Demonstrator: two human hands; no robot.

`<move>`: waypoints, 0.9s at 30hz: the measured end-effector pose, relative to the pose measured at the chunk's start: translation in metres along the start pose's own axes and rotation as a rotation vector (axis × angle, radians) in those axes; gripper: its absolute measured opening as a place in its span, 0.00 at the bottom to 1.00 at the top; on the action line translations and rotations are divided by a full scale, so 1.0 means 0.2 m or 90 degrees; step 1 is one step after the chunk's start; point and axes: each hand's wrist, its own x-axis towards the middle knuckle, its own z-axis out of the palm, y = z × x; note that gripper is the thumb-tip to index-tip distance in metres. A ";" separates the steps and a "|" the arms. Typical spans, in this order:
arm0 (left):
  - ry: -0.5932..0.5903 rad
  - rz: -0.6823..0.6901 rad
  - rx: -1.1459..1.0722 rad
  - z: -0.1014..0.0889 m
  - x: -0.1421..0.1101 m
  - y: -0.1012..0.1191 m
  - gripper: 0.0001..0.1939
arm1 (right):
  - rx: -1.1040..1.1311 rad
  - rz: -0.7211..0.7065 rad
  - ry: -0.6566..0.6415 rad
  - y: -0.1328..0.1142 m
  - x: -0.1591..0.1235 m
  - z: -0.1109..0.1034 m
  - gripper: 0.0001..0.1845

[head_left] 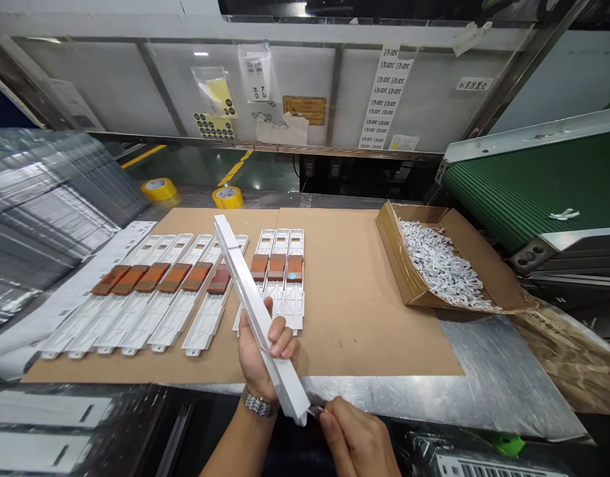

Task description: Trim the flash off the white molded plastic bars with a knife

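Note:
My left hand [265, 351], with a metal watch on its wrist, is closed around a long white plastic strip [258, 308] held tilted above the cardboard. At the strip's near lower end, my right hand [357, 437] is closed on a small tool with a metallic tip [315, 411]. That tip touches or almost touches the strip's end; most of the tool is hidden in my fist. Behind them lie several white plastic panels [203, 324] in a row, each with a reddish-brown block [170, 277] across it. Three more panels [294, 305] lie side by side nearer the middle.
A cardboard box [399, 265] of small white plastic pieces [439, 262] stands at right, beside a green conveyor belt [548, 179]. Two yellow tape rolls [227, 197] sit at the back edge. Wrapped stacks [51, 205] rise at left. Brown cardboard [355, 298] covers the metal table [508, 377].

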 end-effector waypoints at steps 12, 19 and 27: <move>0.017 0.001 0.013 0.01 0.00 -0.01 0.27 | 0.011 -0.005 -0.013 0.01 -0.01 0.00 0.17; 0.034 -0.001 0.019 0.01 -0.01 -0.02 0.30 | 0.021 0.013 -0.034 0.01 -0.03 -0.02 0.18; 0.056 -0.007 0.035 0.02 0.00 -0.04 0.31 | 0.026 0.029 -0.060 0.01 -0.02 -0.04 0.19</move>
